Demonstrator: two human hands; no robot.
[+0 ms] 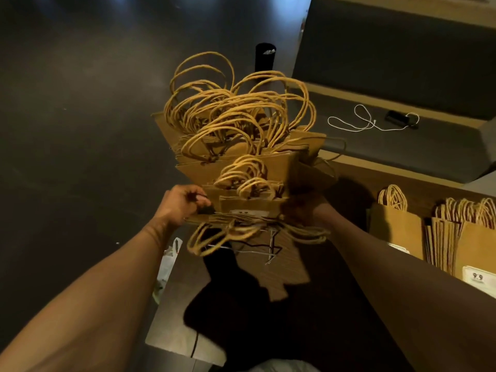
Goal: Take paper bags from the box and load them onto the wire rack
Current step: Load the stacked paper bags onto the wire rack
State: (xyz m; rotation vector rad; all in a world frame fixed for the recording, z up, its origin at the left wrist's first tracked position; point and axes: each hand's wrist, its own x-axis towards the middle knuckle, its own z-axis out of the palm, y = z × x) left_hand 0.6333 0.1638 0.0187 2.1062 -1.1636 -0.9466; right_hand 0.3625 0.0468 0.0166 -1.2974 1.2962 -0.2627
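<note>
A tiered wire rack (271, 248) stands in front of me, stuffed with several brown paper bags (241, 146) whose twisted handles loop upward. At its lowest near tier I hold a flat bundle of paper bags (241, 217) with the handles hanging toward me. My left hand (185, 204) grips the bundle's left edge. My right hand (300, 208), in shadow, grips its right edge. The box is hard to make out; a brown cardboard flap (281, 267) lies below the rack.
More brown bags (397, 229) stand in rows on the right, one with a white label (477, 277). A white cord (359, 122) lies on a grey step beyond. A black cylinder (265, 57) stands behind the rack. A white plastic bag (167, 264) lies on the dark floor.
</note>
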